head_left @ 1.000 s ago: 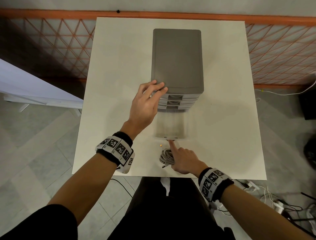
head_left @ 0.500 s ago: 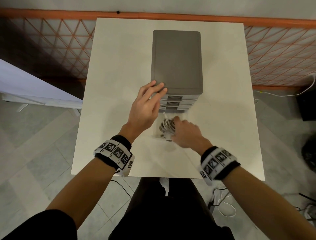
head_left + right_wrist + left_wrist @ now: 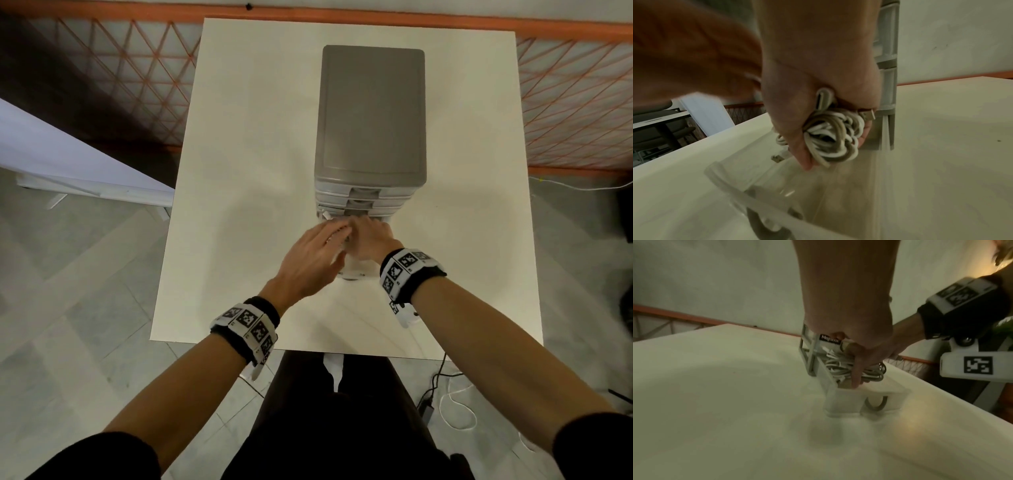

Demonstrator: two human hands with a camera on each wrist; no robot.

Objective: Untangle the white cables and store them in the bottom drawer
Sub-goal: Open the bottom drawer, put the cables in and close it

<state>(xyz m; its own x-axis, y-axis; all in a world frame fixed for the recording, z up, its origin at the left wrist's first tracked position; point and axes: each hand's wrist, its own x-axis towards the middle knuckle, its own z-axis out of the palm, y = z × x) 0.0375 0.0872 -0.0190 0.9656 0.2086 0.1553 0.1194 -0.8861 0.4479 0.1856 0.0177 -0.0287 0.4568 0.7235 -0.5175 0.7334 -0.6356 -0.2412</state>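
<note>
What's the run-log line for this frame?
stage: stowing | right hand: grips coiled white cable bundle inside open translucent bottom drawer | left hand: fingers extended at the bundle, contact unclear | grey drawer unit: upper drawers closed

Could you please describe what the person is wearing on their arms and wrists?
Both forearms are bare below black sleeves. The left wrist and right wrist each carry a black band ringed with white blocks printed with black square-pattern markers. A white camera housing bearing another marker sits under the right wrist.

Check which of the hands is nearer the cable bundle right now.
Right. The right hand grips the cable bundle over the open bottom drawer; the left hand hovers beside it, seemingly not holding it.
</note>
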